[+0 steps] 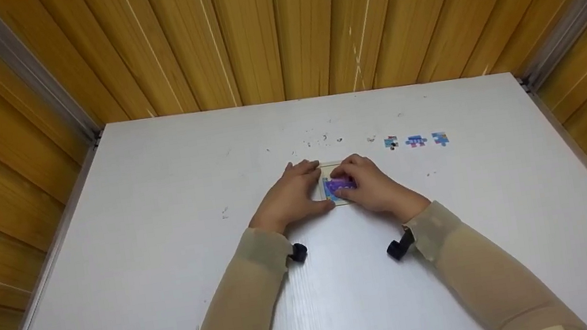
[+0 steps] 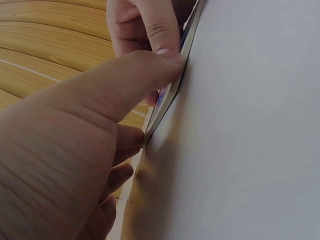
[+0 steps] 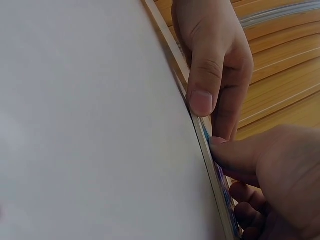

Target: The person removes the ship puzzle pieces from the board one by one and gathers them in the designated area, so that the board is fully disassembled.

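Note:
A small puzzle board (image 1: 331, 164) with a pale rim lies on the table, bluish pieces showing along its left part. My left hand (image 1: 293, 197) holds the board at its left side, the thumb at the near edge and the fingers at the far left. In the left wrist view that thumb tip rests on the board's rim (image 2: 172, 89). Over the board, my right hand (image 1: 373, 185) pinches a purple puzzle piece (image 1: 340, 184) between thumb and fingers. The fingers hide much of the piece and the board's right part.
Right of the board, three loose puzzle pieces lie in a row: a left one (image 1: 391, 143), a middle one (image 1: 416, 141) and a right one (image 1: 441, 138). Dark marks speckle the white table (image 1: 169, 265). Wood-patterned walls (image 1: 250, 31) stand behind and at both sides.

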The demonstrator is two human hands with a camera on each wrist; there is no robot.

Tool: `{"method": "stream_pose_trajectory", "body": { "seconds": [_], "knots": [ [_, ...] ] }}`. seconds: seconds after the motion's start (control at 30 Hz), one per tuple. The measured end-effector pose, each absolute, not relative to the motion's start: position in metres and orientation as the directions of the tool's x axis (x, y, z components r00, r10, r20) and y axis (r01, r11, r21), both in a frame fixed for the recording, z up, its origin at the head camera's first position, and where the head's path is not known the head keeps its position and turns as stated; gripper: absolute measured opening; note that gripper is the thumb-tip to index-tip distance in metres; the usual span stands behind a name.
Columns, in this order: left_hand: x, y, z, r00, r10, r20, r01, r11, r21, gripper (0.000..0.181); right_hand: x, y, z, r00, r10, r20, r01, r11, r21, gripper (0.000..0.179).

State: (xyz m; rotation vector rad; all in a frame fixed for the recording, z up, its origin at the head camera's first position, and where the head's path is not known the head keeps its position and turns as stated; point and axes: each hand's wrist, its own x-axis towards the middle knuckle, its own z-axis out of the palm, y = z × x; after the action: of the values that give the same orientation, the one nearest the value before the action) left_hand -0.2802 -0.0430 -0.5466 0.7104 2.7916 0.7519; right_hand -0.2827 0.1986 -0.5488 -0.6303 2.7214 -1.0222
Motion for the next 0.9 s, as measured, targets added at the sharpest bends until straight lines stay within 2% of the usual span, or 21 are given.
{"method": "stream_pose_trajectory", "body": {
  "seconds": [0.2,0.9],
  "knots": [
    [-0.2806,-0.0436,-0.5489,-0.876,0.481,-0.029,0.402,0.762,0.508,0.092,-0.2830,0.1960,-0.5473,-0.898,-0.439,-0.031,-0.313,0.688,-0.655,0.042],
    [-0.2817,-0.0425,-0.5502,-0.873,0.487,-0.021,0.406,0.751,0.521,0.091,-0.2781,0.1967,-0.5495,-0.910,-0.414,0.014,-0.311,0.661,-0.682,0.039]
  ]
}}
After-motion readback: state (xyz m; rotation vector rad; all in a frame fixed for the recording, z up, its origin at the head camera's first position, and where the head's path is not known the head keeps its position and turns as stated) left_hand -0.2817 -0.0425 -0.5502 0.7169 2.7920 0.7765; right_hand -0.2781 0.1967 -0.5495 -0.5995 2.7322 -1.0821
